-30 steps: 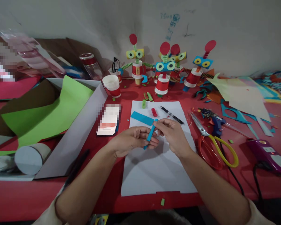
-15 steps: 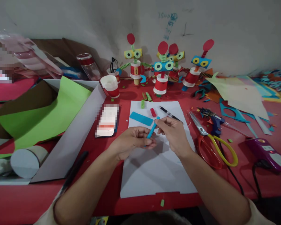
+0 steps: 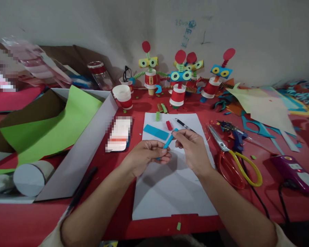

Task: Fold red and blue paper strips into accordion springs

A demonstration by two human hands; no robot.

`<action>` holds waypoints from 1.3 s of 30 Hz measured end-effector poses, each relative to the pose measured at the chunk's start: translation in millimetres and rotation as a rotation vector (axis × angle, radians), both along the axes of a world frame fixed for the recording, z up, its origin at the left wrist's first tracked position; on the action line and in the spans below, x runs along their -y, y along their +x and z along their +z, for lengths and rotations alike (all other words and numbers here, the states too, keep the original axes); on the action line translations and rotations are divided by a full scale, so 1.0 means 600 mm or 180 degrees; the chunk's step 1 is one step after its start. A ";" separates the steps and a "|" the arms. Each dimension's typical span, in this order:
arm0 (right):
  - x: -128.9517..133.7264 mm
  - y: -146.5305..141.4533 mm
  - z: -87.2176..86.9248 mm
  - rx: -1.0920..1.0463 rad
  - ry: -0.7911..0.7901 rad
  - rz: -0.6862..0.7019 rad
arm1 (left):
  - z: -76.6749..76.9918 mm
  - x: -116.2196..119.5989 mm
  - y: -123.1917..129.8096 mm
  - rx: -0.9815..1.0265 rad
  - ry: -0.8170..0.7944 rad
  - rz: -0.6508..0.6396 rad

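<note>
A narrow blue paper strip [image 3: 170,138] runs at a slant between my two hands above white paper [image 3: 167,195]. My left hand [image 3: 150,152] pinches its lower end, partly covering it. At the upper end, my right hand [image 3: 190,144] grips it between thumb and forefinger. Just beyond my hands a wider blue paper rectangle [image 3: 156,132] lies on the white sheet. Near it are a small red folded paper spring [image 3: 169,125], a green folded paper spring [image 3: 158,116] and a black pen [image 3: 182,123].
Scissors [image 3: 228,151], a blue glue gun [image 3: 239,140] and a purple device [image 3: 296,173] with a cord lie right. A phone [image 3: 119,133] and a white box [image 3: 79,164] with green paper [image 3: 56,127] stand left. Behind are stacked paper cups [image 3: 123,97] and several paper-cup robots [image 3: 177,96].
The whole view has shifted slightly, with things appearing a little lower. Both hands keep hold of the blue strip in nearly the same pose.
</note>
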State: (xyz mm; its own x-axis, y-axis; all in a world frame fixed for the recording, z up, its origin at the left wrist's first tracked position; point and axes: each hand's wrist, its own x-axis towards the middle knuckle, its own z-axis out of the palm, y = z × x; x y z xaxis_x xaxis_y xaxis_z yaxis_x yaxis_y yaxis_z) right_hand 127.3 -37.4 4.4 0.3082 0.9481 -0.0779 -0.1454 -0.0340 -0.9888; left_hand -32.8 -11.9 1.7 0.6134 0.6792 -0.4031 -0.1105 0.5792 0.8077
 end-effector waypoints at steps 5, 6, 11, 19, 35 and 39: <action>-0.001 0.000 0.002 -0.0270 -0.0018 -0.0003 | 0.002 0.001 0.002 0.0088 0.0019 0.0097; -0.001 -0.001 0.002 -0.0272 -0.0042 0.0023 | 0.002 0.002 0.004 0.0067 0.0099 0.0142; 0.004 -0.014 -0.002 -0.0322 -0.0019 0.0354 | 0.005 0.007 0.012 -0.0206 0.0599 0.0421; 0.004 -0.011 -0.003 -0.0534 -0.0175 0.0319 | 0.006 0.004 0.010 -0.0378 0.0538 0.0296; -0.007 0.004 0.003 -0.0344 -0.0202 -0.0432 | 0.002 -0.011 -0.006 -0.0410 0.0320 -0.0195; -0.009 0.006 -0.004 -0.0331 -0.0086 -0.0540 | 0.005 -0.010 -0.008 -0.0312 0.0348 -0.0247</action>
State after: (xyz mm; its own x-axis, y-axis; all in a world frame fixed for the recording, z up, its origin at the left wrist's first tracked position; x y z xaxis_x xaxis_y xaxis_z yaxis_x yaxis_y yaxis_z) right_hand 131.0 -32.1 2.2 0.4522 0.8805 -0.1424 -0.2526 -0.0267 -0.9672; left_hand -37.9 -5.8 4.9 0.6270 0.6744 -0.3900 0.0136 0.4911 0.8710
